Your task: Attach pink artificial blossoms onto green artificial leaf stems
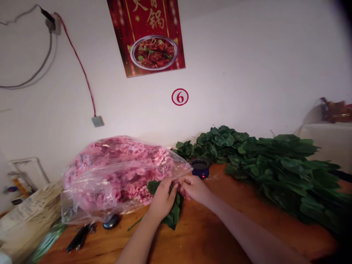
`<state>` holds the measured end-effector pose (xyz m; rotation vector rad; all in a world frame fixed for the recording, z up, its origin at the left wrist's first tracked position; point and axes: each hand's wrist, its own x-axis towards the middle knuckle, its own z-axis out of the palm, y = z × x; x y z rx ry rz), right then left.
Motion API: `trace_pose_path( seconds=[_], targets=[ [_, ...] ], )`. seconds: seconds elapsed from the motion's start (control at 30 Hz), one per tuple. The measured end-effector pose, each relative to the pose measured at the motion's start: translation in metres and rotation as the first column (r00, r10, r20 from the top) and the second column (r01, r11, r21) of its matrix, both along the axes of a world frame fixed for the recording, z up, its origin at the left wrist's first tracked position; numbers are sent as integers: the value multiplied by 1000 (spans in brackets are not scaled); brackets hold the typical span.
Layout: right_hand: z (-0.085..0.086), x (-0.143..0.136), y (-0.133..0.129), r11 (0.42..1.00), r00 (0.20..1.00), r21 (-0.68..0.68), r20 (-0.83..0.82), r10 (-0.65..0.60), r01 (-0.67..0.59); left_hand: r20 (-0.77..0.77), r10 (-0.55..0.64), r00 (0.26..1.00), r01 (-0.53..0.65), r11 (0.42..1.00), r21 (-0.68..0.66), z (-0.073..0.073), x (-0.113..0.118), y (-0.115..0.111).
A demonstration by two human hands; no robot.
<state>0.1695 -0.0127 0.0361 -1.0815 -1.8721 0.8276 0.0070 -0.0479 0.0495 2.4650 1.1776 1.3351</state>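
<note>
My left hand (164, 198) is closed around an artificial leaf sprig (173, 216). Its green leaves stick out on both sides of the fingers, and a thin green stem (135, 223) shows at the left of the wrist. My right hand (195, 190) meets the left at the fingertips in a pinch. A bit of pink flower (187, 197) peeks out below the right fingers; the grip itself is mostly hidden. Just behind the hands stands a small dark blue pot (200, 168) with a black top and a lit red light.
A clear plastic bag (90, 190) full of pink flowers lies at the left. Piles of green leaf sprigs (280, 172) cover the right and back of the wooden table (209, 234). Black-handled pliers or cutters (78, 237) and a dark rounded object (111, 222) lie front left.
</note>
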Motion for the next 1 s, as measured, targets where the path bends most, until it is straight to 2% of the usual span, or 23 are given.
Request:
trace_pose_path(
  seconds=[0.07, 0.13, 0.27, 0.33, 0.4, 0.53, 0.63, 0.7, 0.83, 0.9, 1.0],
  targets=[
    [2, 7, 5, 990, 993, 97, 50, -106, 100, 95, 46, 994, -41, 998, -51, -6, -3, 7],
    [1, 11, 7, 980, 979, 142, 131, -158, 140, 230, 79, 970, -44, 987, -153, -11, -5, 14],
    [-7, 11, 10, 982, 943, 131, 287, -167, 134, 543, 112, 832, 130, 912, -388, -19, -9, 26],
    [-10, 11, 13, 977, 926, 149, 325, -192, 150, 625, 139, 768, 214, 865, -455, -22, -11, 32],
    [-13, 11, 15, 975, 923, 167, 331, -198, 149, 642, 160, 750, 238, 840, -488, -26, -14, 37],
    [-15, 12, 17, 994, 945, 110, 323, -56, 22, 558, 121, 821, 221, 835, -505, -30, -17, 42],
    [-17, 12, 17, 999, 953, 44, 303, -5, -9, 439, -13, 899, 277, 793, -543, -27, -20, 38],
    [-18, 13, 17, 1000, 956, 12, 294, 21, -26, 367, -110, 924, 315, 763, -564, -21, -21, 32],
    [-19, 13, 16, 993, 942, 103, 324, -85, 54, 251, -228, 941, 336, 717, -610, -9, -24, 18],
    [-18, 13, 15, 997, 940, 72, 336, -58, 36, 177, -247, 953, 303, 720, -625, -7, -24, 15],
    [-18, 11, 11, 999, 945, -5, 326, 33, -33, 59, -209, 976, 203, 781, -590, -11, -25, 14]
  ],
)
